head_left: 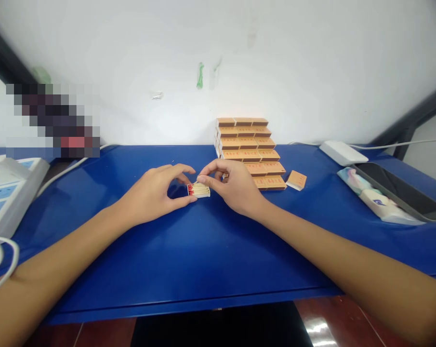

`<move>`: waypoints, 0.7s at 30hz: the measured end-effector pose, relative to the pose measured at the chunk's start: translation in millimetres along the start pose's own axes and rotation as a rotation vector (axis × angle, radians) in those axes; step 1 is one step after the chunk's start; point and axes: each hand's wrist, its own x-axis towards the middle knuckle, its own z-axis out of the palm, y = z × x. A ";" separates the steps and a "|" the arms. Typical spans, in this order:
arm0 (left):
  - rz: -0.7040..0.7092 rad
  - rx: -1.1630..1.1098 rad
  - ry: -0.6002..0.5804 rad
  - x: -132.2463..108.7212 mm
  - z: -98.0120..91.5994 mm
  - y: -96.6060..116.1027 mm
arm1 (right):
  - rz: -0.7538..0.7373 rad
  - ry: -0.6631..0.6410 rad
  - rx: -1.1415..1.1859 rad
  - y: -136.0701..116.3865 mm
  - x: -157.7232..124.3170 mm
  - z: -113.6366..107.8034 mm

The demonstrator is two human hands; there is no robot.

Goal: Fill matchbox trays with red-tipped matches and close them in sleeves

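A small white tray of red-tipped matches (199, 190) lies on the blue table (189, 260). At its left end is my left hand (156, 193), thumb and fingertips curved around the tray. My right hand (235, 185) reaches over the tray's right side, thumb and index finger pinched together above the matches. Anything between those fingertips is too small to make out. Behind my right hand, several rows of orange matchboxes (250, 155) rise like steps against the wall. One orange box piece (296, 180) lies apart, to the right of the rows.
On the right are a white device (343, 153) with a cable, a phone (402, 188) and a soft plastic pack (380, 202). A white power strip (8, 197) with cables stands at the left. The white wall (149, 58) borders the table's back edge.
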 end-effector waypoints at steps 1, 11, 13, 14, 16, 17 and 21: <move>0.002 0.002 0.002 -0.2 0.3 -0.7 | -0.014 0.000 -0.041 1.0 -0.3 0.0; 0.000 0.021 -0.008 0.0 0.6 -2.1 | -0.128 0.018 -0.274 3.4 -0.4 -6.4; -0.003 0.018 -0.008 0.0 0.6 -1.6 | -0.137 0.013 -0.284 3.9 -0.1 -7.3; -0.004 0.014 -0.009 0.1 0.6 -1.4 | -0.141 0.003 -0.291 4.2 0.0 -7.7; -0.004 0.011 -0.009 0.4 0.6 -1.3 | -0.154 -0.027 -0.318 4.6 0.0 -8.2; -0.003 0.012 -0.010 0.5 0.6 -1.3 | -0.164 -0.039 -0.337 4.6 -0.1 -8.5; 0.003 0.017 -0.005 0.5 -0.1 -1.6 | -0.213 -0.072 -0.426 4.6 -1.0 -9.2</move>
